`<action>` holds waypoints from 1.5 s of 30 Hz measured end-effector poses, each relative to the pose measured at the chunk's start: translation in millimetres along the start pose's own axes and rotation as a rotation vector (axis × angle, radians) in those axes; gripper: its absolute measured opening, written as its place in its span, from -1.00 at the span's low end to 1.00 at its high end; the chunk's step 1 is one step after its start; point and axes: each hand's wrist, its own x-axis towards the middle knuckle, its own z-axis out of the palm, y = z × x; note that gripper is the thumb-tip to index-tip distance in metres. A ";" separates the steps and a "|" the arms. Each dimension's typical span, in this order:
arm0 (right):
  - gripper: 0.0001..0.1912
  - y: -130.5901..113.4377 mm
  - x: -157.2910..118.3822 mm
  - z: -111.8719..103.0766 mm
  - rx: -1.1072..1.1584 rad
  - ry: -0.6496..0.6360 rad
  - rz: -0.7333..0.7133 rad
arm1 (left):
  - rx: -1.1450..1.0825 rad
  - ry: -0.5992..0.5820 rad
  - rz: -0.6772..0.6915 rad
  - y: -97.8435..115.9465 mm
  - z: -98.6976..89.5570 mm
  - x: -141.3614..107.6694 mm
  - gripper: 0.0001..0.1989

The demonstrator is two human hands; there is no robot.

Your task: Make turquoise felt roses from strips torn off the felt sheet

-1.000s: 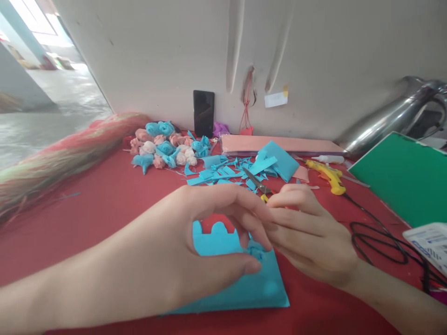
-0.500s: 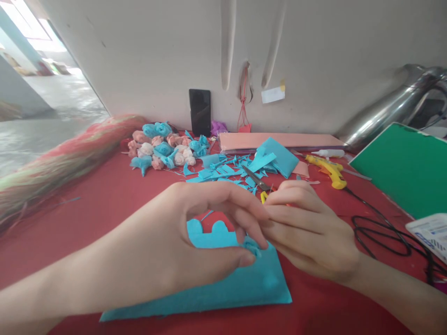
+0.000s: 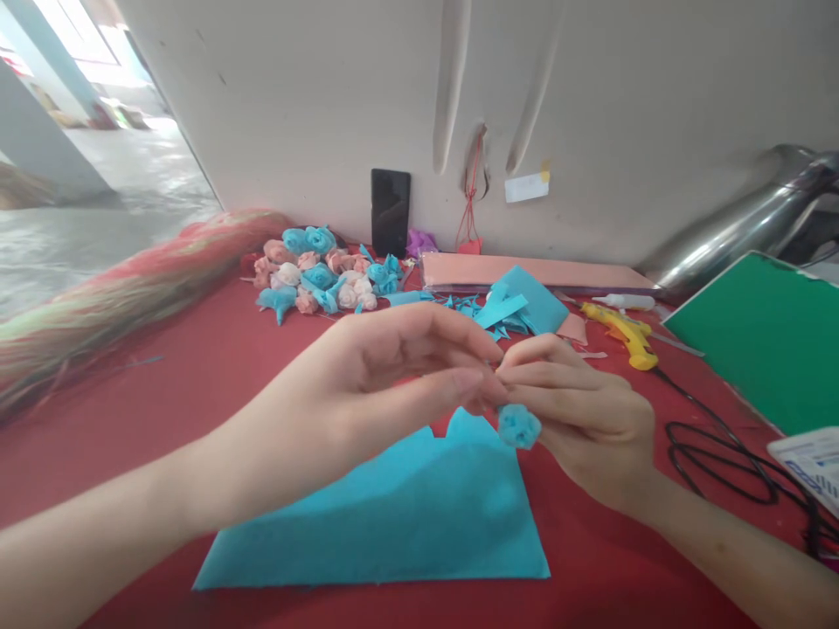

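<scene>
Blue rose point(image 3: 519, 426) is now out of the loop of my L hand point(image 3: 354, 406), half-curled; it shows just under R hand point(image 3: 590, 411), fingers folded, nr blue sheet point(image 3: 393, 533). Can't tell which hand grips; rose seems easier to work w/.

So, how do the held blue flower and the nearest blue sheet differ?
The blue flower is small; the blue sheet is much larger. The flower is bunched up; the sheet is spread flat. The flower is held above the red table; the sheet lies on it. Both are blue.
</scene>
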 end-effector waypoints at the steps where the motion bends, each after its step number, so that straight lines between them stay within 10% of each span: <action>1: -0.77 0.1 -0.6 0.2 0.011 0.008 0.003 | 0.047 0.007 0.005 -0.2 1.4 -0.4 -0.90; 22: -0.92 -13.4 0.1 8.6 0.876 -0.031 0.976 | 0.113 0.124 0.031 -15.0 8.7 6.2 -0.82; 45: -0.76 -29.5 0.2 7.5 0.525 0.010 0.808 | 0.059 0.206 0.134 -24.0 15.2 4.0 -0.93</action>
